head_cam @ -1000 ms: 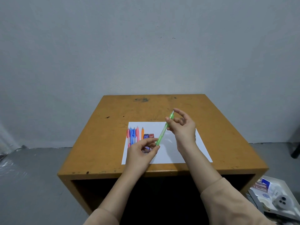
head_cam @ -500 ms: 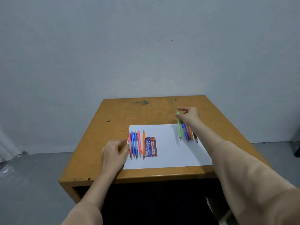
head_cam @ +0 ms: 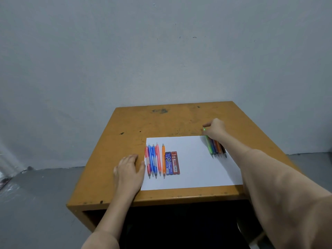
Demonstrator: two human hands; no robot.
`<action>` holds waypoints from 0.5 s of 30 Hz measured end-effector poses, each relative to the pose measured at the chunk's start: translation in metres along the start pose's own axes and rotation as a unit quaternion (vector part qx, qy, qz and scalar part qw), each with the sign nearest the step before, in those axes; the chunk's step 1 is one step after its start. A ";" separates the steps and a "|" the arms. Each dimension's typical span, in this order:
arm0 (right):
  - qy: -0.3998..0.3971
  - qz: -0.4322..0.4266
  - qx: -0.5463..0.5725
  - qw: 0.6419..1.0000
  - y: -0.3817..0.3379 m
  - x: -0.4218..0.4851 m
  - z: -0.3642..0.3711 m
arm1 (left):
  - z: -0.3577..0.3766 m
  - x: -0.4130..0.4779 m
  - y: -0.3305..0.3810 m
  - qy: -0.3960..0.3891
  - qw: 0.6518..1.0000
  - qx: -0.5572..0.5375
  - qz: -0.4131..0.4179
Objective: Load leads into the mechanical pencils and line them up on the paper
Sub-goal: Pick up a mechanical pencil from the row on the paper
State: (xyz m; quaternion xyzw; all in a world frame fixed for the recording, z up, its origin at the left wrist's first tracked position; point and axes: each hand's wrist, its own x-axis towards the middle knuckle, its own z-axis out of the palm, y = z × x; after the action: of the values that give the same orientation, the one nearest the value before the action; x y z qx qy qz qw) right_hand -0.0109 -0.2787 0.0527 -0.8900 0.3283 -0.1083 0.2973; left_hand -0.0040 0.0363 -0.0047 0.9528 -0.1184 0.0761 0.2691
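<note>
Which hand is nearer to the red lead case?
Left. The left hand lies left of the red lead case, past the pencil row; the right hand is at the paper's far right corner.

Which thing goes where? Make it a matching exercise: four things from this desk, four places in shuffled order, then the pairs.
Things
1. green pencil
2. orange pencil in the left row
3. red lead case
4. left hand

Places
A. flat on the table, just left of the paper
B. right of the blue lead case
C. leftmost in the right-side row, far end at the right hand
D. between a pink pencil and the blue lead case

Pairs: 1-C, 2-D, 3-B, 4-A
</note>
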 end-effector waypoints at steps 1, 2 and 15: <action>-0.001 0.000 -0.005 1.000 0.000 0.001 0.001 | 0.001 0.000 0.000 -0.004 1.000 0.002 -0.002; -0.001 0.001 -0.007 1.000 0.001 0.001 0.001 | 0.001 0.000 0.000 -0.009 1.000 0.002 -0.004; 0.001 -0.003 -0.040 0.999 0.001 0.001 0.006 | 0.002 0.001 0.003 -0.029 0.999 0.022 -0.006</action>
State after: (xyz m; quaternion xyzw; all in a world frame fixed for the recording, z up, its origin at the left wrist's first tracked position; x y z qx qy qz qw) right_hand -0.0083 -0.2775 0.0474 -0.9021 0.3302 -0.0971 0.2603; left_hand -0.0037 0.0323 -0.0050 0.9609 -0.1187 0.0490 0.2452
